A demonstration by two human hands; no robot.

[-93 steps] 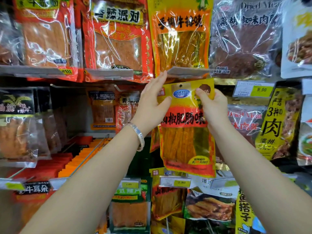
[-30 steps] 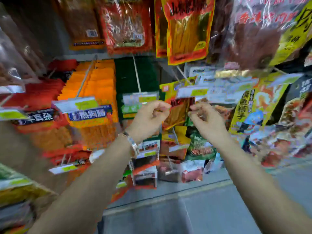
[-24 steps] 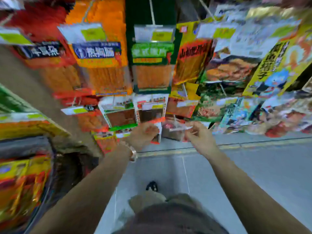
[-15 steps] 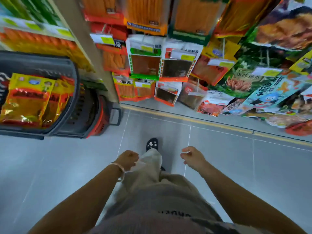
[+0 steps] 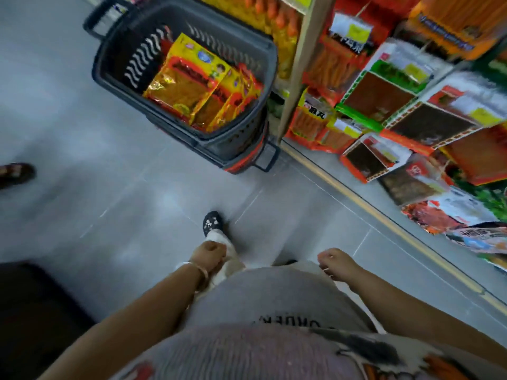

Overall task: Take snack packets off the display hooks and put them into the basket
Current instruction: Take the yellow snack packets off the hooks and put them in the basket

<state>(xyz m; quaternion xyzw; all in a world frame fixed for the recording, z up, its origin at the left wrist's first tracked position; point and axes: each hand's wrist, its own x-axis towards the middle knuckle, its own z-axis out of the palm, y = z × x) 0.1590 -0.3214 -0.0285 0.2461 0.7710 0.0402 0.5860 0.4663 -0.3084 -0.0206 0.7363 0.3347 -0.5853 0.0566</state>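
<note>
A dark grey basket [image 5: 233,149] with red trim stands on the floor ahead and to the left, beside the shelf post. Several yellow and red snack packets [image 5: 186,86] lie inside it. More snack packets [image 5: 384,91] hang on the display hooks at the right. My left hand [image 5: 210,255], with a bracelet at the wrist, is down by my waist with its fingers curled into a fist and nothing visible in it. My right hand [image 5: 333,260] is also low, with fingers curled and no packet in it. Both hands are well short of the basket.
A beige shelf post [image 5: 299,69] rises right of the basket. A yellow floor line [image 5: 384,223] runs along the display's base. My dark shoe [image 5: 212,223] is on grey tiles. Another person's sandalled foot [image 5: 16,174] shows at the left edge, and a dark object [image 5: 33,311] sits at the lower left.
Both hands came down from the hanging packets to my waist. My view swung down and left, so the basket now sits near the top centre.
</note>
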